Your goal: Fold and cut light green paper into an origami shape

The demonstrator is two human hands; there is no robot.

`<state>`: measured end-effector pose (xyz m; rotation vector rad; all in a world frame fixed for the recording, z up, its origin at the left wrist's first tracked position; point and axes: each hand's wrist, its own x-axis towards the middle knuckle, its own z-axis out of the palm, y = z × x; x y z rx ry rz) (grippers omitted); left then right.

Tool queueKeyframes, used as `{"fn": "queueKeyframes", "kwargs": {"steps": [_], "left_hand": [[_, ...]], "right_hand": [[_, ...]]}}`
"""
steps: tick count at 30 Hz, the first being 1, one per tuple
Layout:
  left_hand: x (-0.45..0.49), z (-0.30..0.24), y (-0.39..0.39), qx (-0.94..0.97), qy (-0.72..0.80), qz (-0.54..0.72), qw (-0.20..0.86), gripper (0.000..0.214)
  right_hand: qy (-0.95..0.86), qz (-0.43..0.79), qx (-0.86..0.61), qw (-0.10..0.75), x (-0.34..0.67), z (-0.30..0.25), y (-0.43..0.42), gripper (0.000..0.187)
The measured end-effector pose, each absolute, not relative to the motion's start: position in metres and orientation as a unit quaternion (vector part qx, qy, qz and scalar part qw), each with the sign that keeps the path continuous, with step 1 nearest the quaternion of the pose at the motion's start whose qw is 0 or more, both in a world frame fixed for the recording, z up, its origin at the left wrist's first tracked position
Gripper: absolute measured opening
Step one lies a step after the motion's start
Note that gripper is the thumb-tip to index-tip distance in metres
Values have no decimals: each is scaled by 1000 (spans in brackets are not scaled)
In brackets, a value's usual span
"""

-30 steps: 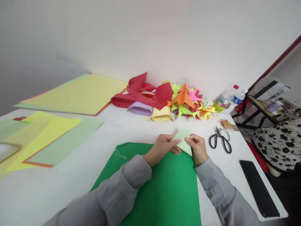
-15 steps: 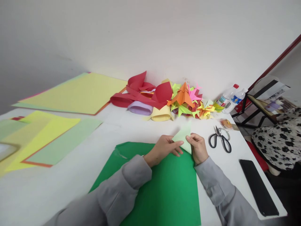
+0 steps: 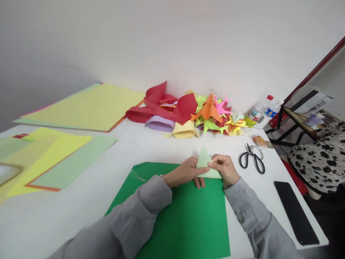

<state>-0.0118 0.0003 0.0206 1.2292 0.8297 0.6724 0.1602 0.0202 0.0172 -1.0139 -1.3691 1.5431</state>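
Observation:
Between my hands is a pale green piece of folded paper, a triangle with its point facing the wall. My left hand grips its left side, thumb on top and fingers underneath. At the right side my right hand pinches it, thumb and forefinger near the middle of the paper. Both hands are above the far edge of a large green sheet lying on the white table. Black-handled scissors lie to the right of my right hand.
Behind my hands sit red paper shapes and a heap of folded paper stars. Two bottles stand by the wall. Coloured sheets cover the left side. A black flat object lies at right, near a seated person.
The pale green paper has turned in my hands, so its point now faces straight away from me. My left hand's thumb now lies flatter across it.

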Motion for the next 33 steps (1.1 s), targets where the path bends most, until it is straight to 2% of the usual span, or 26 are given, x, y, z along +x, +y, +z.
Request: {"fn": "queueKeyframes", "kwargs": {"steps": [3,6,12,15,22,33], "left_hand": [[-12,23,-1,560,370,289,682,38],[-10,25,-2,554,388,301,673,38],[-5,20,-1,491,440,437,612,37],[-3,20,-1,457,443,497,590,35],[7,21,-9,395,407,519,640,44],[3,20,-7,381,394,508,665,46]], "right_hand": [[-554,600,-413,404,159,20,19,31],[-550,576,-421,434,158,20,19,28],[-462,607,-392,514,159,18,20,41],[-457,618,-385,510,151,16,16,43],[-457,610,-409,502,138,9,4,30],[-427,593,-419,539,141,8,8,24]]}}
